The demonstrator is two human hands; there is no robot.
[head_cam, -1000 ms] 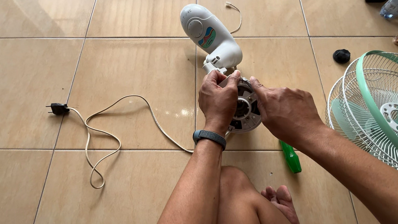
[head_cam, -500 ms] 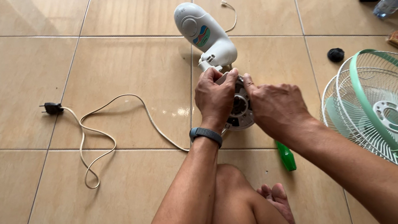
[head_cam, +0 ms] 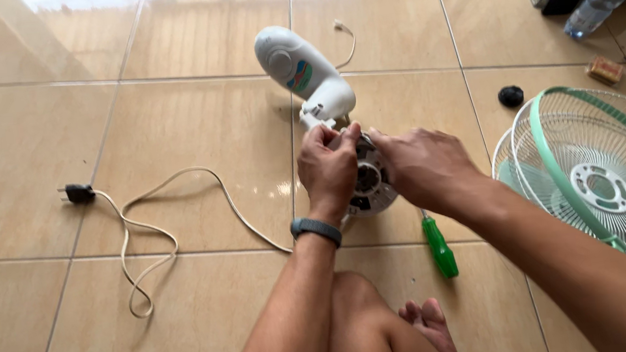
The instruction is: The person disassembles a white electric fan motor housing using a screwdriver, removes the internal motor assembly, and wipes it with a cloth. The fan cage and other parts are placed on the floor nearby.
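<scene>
Here, we note:
Left hand [head_cam: 328,168]: fingers clamped on the motor [head_cam: 368,185].
Right hand [head_cam: 425,166]: fingers clamped on it too.
Screwdriver [head_cam: 440,245]: just right of motor.
Advice: we should steady the motor.

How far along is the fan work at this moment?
Done: the green-rimmed wire fan guards lie off on the tiled floor, and the black plug lies loose there. In hand: the left hand and right hand grip the white fan motor housing. Untouched: the green-handled screwdriver.
</scene>
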